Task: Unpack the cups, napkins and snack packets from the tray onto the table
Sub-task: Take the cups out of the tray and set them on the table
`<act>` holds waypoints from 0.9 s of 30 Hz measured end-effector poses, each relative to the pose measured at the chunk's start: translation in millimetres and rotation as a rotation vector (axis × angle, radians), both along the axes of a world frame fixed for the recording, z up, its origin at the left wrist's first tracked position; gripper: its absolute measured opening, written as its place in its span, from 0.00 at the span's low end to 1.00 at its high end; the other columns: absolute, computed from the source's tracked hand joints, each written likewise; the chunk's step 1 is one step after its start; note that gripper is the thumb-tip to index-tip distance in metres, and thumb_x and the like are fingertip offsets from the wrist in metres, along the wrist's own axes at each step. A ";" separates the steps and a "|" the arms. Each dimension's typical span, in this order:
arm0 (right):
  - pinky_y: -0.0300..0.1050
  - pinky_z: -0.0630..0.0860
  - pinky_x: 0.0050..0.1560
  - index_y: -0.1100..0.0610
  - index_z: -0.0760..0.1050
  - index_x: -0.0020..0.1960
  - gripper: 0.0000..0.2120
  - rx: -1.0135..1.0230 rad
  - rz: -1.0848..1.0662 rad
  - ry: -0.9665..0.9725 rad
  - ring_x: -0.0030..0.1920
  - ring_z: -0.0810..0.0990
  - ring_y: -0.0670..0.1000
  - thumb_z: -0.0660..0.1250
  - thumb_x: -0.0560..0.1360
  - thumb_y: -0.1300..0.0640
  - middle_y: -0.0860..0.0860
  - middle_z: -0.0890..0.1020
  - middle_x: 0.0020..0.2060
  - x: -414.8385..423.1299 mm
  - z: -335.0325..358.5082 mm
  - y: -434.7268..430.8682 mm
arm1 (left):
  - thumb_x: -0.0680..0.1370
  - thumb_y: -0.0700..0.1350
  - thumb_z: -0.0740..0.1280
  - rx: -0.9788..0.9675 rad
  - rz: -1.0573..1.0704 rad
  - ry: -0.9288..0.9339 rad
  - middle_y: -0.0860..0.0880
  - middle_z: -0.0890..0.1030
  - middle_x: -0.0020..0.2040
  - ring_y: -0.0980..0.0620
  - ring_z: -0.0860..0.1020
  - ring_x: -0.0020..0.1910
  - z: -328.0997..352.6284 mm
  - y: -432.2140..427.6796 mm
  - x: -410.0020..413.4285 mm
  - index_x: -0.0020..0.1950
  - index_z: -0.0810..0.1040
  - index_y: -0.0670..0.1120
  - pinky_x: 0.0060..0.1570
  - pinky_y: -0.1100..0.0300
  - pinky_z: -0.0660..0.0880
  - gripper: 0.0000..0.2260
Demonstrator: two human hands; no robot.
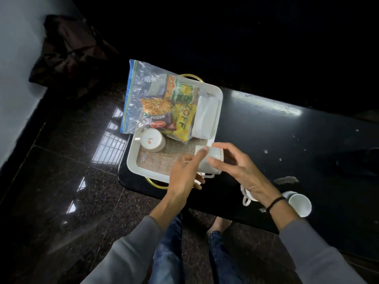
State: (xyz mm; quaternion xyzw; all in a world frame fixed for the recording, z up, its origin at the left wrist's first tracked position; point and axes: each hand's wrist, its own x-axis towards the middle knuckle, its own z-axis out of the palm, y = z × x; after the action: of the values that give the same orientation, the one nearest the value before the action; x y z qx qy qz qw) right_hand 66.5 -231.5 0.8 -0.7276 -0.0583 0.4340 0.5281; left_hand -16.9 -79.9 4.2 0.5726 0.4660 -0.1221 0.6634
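A white tray (131,160) with gold handles sits on the left end of a black table (287,140). Both hands hold a white cup (211,154) over the tray's near right corner: my left hand (184,171) from the left, my right hand (235,167) from the right. Another white cup (152,141) lies upside down in the tray. Snack packets (176,111) lie in the far half, partly inside a clear zip bag (139,93). White napkins (205,117) rest along the tray's right side. Two more cups stand on the table: one (299,203) right of my wrist, one (247,195) under it.
The table's near edge runs just past my knees. A dark speckled polished floor (71,191) lies to the left. A dark bag (69,54) rests against the white wall at far left. The table's right part is dark with small white specks.
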 end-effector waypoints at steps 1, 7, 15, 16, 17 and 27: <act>0.49 0.75 0.66 0.37 0.75 0.64 0.27 0.026 -0.007 0.013 0.67 0.77 0.46 0.77 0.67 0.36 0.43 0.81 0.63 4.0 0.9 -8.9 | 0.72 0.70 0.69 -0.054 -0.001 0.018 0.46 0.84 0.38 0.51 0.80 0.28 -2.3 -7.3 7.6 0.55 0.81 0.42 0.25 0.59 0.74 0.31; 0.48 0.82 0.53 0.37 0.75 0.57 0.25 -0.236 -0.085 -0.204 0.52 0.83 0.44 0.78 0.63 0.36 0.41 0.83 0.52 22.3 6.1 -46.5 | 0.80 0.70 0.54 -0.114 -0.216 0.125 0.38 0.87 0.41 0.51 0.78 0.25 -24.0 -45.6 45.5 0.49 0.84 0.38 0.22 0.63 0.71 0.36; 0.52 0.81 0.45 0.52 0.70 0.58 0.30 -0.743 -0.082 -0.520 0.49 0.80 0.57 0.72 0.66 0.34 0.51 0.79 0.47 38.8 -9.1 -62.4 | 0.82 0.45 0.64 -0.044 -0.354 -0.004 0.46 0.86 0.53 0.50 0.86 0.39 -41.2 -75.8 67.4 0.67 0.76 0.49 0.32 0.60 0.79 0.14; 0.51 0.81 0.45 0.54 0.70 0.59 0.30 -0.769 -0.069 -0.553 0.50 0.81 0.59 0.72 0.67 0.35 0.54 0.80 0.49 39.9 -13.6 -63.1 | 0.81 0.43 0.64 -0.048 -0.366 -0.015 0.46 0.86 0.55 0.50 0.86 0.40 -42.1 -78.9 69.1 0.70 0.75 0.50 0.33 0.60 0.79 0.17; 0.50 0.80 0.44 0.55 0.70 0.59 0.30 -0.786 -0.059 -0.584 0.50 0.81 0.60 0.73 0.67 0.37 0.55 0.81 0.50 40.8 -18.3 -63.6 | 0.81 0.41 0.65 -0.055 -0.377 -0.025 0.46 0.85 0.56 0.50 0.86 0.43 -43.0 -81.9 70.4 0.72 0.74 0.50 0.34 0.60 0.80 0.19; 0.49 0.78 0.41 0.59 0.71 0.58 0.31 -0.811 -0.007 -0.721 0.48 0.83 0.61 0.74 0.68 0.37 0.58 0.83 0.49 48.5 -44.8 -65.4 | 0.82 0.37 0.62 -0.044 -0.420 -0.063 0.43 0.83 0.59 0.49 0.83 0.57 -56.7 -89.5 76.4 0.75 0.73 0.50 0.42 0.60 0.84 0.22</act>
State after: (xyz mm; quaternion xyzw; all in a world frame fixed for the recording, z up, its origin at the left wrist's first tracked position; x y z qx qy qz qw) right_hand 115.0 -296.9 -44.0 -0.9759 -0.0613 0.1430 0.1531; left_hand 59.5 -169.5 -52.5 0.6460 0.3125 -0.2499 0.6500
